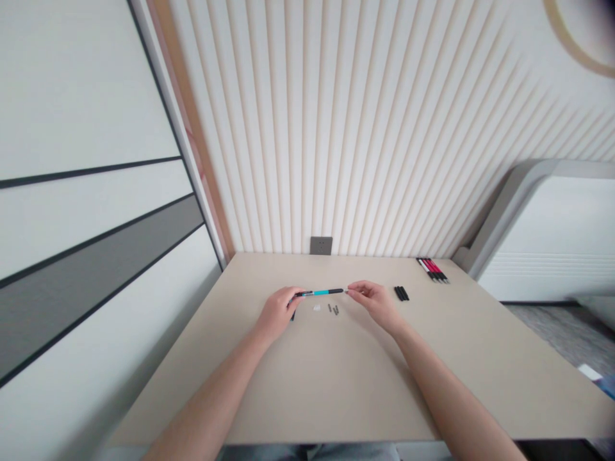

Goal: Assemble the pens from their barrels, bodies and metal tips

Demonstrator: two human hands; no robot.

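Observation:
My left hand (280,306) is closed around the back end of a blue and black pen (321,292), held level just above the table. At the pen's other end, the fingers of my right hand (372,298) pinch its small silvery tip (345,290). Whether the tip is fixed to the barrel I cannot tell. On the table below the pen lie several small grey pieces (333,310) and some tiny whitish pieces (316,307). Part of a dark, thin object (293,315) shows beside my left hand, the rest hidden behind it.
Short black tubes (401,293) lie together on the beige table (307,384), right of my right hand. Several pens (433,270) in red, white and black lie side by side at the far right. A dark wall socket (321,246) sits behind the table's back edge.

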